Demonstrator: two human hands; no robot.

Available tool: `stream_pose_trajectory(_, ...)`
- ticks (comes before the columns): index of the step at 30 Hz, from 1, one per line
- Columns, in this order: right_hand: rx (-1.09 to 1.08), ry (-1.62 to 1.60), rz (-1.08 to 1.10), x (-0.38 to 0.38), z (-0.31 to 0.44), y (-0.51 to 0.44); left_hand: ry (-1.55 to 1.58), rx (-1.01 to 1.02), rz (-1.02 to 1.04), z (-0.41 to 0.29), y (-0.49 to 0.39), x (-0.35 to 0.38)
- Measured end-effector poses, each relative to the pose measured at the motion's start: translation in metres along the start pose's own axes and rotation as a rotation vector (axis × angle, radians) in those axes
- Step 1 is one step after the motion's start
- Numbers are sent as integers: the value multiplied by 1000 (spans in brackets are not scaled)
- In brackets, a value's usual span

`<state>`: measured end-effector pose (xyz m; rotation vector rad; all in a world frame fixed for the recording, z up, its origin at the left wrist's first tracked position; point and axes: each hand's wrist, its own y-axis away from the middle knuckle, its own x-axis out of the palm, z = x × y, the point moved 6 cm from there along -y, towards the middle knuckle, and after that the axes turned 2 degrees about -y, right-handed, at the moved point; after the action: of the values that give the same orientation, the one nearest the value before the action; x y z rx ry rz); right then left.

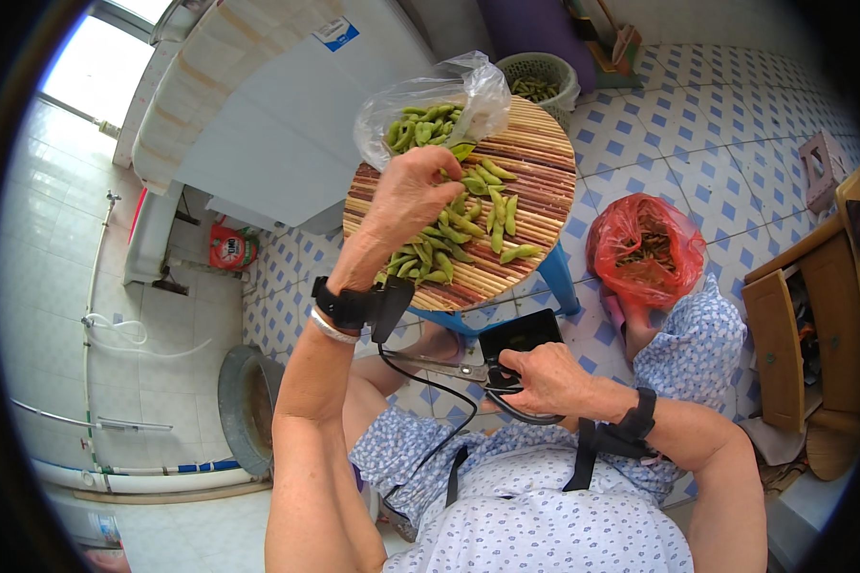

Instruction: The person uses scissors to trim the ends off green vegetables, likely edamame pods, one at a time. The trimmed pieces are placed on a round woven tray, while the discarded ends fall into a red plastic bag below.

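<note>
My left hand (pixel 417 188) is over a round stool top (pixel 541 157) of striped slats, its thumb and forefinger bent together among green soybean pods (pixel 462 223). Whether a pod is between those fingertips is hard to see. Loose pods lie to the right of this hand and below it. Just beyond it, a clear plastic bag (pixel 489 107) stands with its mouth spread, and more pods fill it. Lower down, above my lap, my right hand (pixel 555 379) grips scissors (pixel 466 370) by their black handles. The blades point left, away from the pods.
A red plastic bag (pixel 605 233) with brownish scraps sits on the tiled floor by my foot. Behind the stool is a lined basket (pixel 572 77) of pods. A dark flat device (pixel 505 344) hangs near the scissors; a black cable (pixel 437 387) crosses my lap. A metal basin (pixel 233 401) leans left.
</note>
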<state>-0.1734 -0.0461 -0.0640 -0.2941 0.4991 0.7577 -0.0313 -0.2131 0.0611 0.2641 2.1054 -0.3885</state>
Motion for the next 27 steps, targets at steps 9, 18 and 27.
stream_pose_trajectory(9,-43,-130,-147,-11,0,1,573,-227,-199,-15,58,-77)
stream_pose_trajectory(18,61,-651,45,-8,-7,-1,1061,-487,-212,-10,165,-7)
stream_pose_trajectory(27,72,-323,16,1,-7,-2,1111,-540,-229,-9,192,23)
